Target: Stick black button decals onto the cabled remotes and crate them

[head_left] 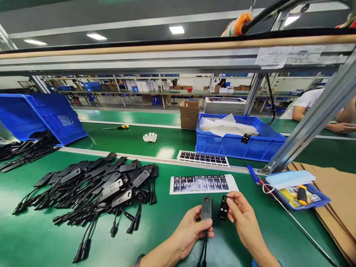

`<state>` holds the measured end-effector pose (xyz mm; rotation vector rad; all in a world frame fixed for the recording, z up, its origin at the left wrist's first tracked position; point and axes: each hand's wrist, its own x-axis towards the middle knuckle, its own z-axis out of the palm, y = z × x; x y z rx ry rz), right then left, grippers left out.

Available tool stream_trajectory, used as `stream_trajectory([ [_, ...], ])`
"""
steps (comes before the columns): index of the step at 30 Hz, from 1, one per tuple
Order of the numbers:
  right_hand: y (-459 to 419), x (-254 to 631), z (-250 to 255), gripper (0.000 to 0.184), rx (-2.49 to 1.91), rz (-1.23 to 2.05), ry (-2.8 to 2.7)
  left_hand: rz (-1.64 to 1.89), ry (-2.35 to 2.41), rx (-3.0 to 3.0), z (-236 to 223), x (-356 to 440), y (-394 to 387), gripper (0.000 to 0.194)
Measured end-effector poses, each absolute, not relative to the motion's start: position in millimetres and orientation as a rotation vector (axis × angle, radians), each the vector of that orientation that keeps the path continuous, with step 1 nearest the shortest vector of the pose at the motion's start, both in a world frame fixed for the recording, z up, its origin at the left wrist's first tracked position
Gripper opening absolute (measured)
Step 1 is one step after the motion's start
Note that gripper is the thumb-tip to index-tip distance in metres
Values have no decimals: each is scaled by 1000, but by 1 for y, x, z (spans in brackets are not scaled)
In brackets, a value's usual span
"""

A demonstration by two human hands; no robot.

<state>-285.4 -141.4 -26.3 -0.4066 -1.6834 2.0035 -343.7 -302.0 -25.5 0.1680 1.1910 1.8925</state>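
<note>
Pinching a black label (223, 210), right fingers (235, 210) seem nearly together.

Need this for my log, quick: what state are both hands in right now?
Left hand: closed, holding a grey device with cables.
Right hand: closed, pinching a black label by its edge.

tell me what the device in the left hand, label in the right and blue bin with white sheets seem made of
Device: probably matte grey plastic, from its even, dull surface. Label: smooth printed film or coated paper, from its flat, thin look. Blue bin: likely moulded plastic, slightly glossy, with ribbed walls.
</note>
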Motion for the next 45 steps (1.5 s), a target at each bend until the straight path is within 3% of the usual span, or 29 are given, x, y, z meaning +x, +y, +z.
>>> stream_trajectory([
  [9, -153, -279, -25, 32, -419, 1755, -1994, 1794, 1192, 286, -19, -336, -304, 52],
  [45, -161, -277, -26, 20, -459, 1665, -2088, 1738, 1266, 445, -25, -329, -301, 56],
])
